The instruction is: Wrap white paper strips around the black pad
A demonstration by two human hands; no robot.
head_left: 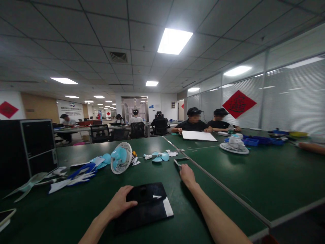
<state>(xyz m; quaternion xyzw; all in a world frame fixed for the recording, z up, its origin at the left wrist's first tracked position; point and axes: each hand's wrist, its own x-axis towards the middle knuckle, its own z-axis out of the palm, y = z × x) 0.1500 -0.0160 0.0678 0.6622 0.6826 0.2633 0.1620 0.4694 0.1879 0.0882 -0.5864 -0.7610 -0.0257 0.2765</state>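
1. Left hand [121,202] on glossy black panel [149,211], left side, on green surface [96,200]; can't tell if clamped.
2. Right hand [187,174] pinches thin strip [177,164] beyond panel; best: steady left, light right.

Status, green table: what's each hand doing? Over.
Left hand on flat black object. Right hand at thin piece, grip unclear. Blue-and-white fan beyond, touching neither hand.
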